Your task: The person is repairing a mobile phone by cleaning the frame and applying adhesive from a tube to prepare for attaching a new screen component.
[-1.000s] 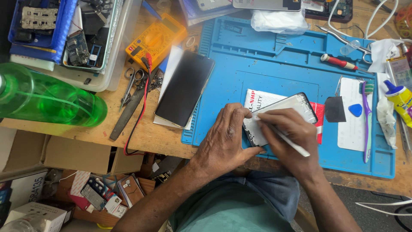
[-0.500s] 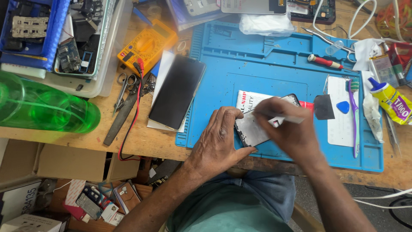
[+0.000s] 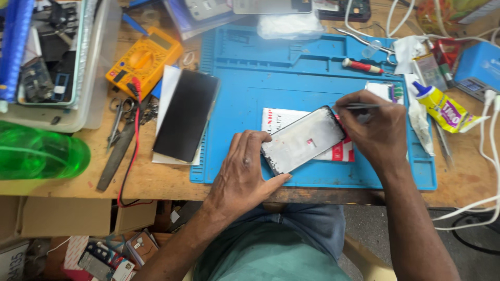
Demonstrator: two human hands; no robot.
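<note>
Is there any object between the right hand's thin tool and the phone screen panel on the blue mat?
Nothing visible. The right hand holds the thin tool, its tip at the upper corner of the phone screen panel. The left hand steadies the opposite end.

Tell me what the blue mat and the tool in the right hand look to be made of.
Blue mat: probably silicone or rubber; matte, with moulded compartments and ridges. Thin tool held in the right hand: apparently metal; slim, grey, faintly shiny, its tip at the phone screen panel's edge.
</note>
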